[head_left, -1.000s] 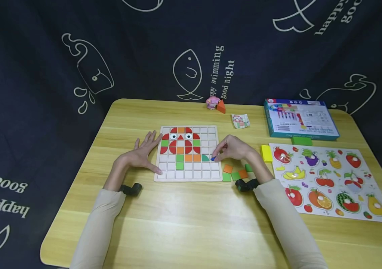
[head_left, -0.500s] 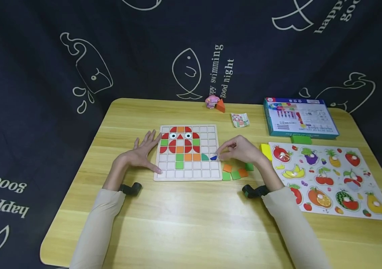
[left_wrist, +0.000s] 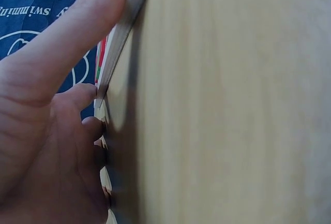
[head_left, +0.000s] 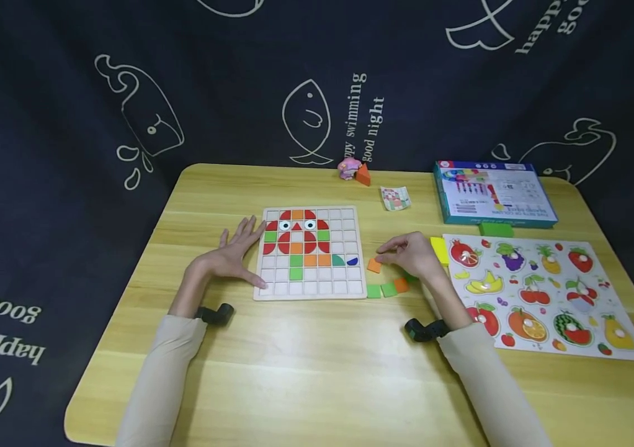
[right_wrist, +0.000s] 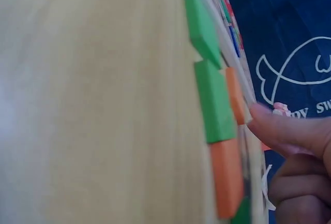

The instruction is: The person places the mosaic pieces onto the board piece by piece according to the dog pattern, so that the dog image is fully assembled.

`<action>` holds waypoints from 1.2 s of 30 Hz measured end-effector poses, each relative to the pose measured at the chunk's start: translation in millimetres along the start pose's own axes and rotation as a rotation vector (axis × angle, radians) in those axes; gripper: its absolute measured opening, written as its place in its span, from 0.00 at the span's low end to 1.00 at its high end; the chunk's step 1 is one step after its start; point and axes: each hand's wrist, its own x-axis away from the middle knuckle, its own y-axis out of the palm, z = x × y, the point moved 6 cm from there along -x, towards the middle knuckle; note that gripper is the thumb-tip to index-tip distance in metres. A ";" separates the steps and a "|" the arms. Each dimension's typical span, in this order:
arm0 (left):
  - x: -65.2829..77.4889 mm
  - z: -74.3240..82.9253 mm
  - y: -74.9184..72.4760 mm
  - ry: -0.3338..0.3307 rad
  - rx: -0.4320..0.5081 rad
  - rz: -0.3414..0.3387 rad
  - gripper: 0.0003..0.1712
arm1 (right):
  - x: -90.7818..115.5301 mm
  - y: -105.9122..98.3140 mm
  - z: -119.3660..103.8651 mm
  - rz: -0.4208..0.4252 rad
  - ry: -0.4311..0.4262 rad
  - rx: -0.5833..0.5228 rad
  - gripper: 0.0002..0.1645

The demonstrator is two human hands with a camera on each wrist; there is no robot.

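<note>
A white grid board (head_left: 325,289) carries an owl-like picture of red, orange and green tiles. My left hand (head_left: 226,256) is spread along its left side, thumb and fingertips at the frame's edge; the left wrist view shows the thumb (left_wrist: 67,38) against that edge. To the right of the board, my right hand (head_left: 410,253) pinches an orange square tile (head_left: 374,266) between thumb and fingertips. The same orange tile (right_wrist: 236,95) appears at the thumb tip in the right wrist view. A blue segment-shaped tile (head_left: 353,261) lies in a cell near the board's right edge, beside a teal quarter-round tile (head_left: 338,260).
Two green tiles (head_left: 388,289) and an orange tile (head_left: 401,285) lie below my right hand. A fruit puzzle board (head_left: 551,298), yellow block (head_left: 438,251), green block (head_left: 496,230) and blue box (head_left: 495,195) stand rightward. Behind are a picture card (head_left: 395,198) and pink toy (head_left: 348,168).
My right hand has let go of the blue tile on the board and moved right to the orange tile, which has shifted away from the other loose tiles. My left hand stays put.
</note>
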 end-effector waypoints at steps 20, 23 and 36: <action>2.0 -1.3 -1.7 -0.013 0.013 0.003 0.80 | 5.8 7.2 0.2 -0.074 -0.032 0.058 0.15; 2.4 -2.9 -1.8 -0.014 0.013 0.004 0.80 | 5.7 7.8 -2.8 -0.079 -0.080 0.078 0.15; 1.2 1.3 -0.1 -0.011 0.016 -0.003 0.80 | 11.0 71.6 -79.6 -0.158 -0.205 -0.051 0.13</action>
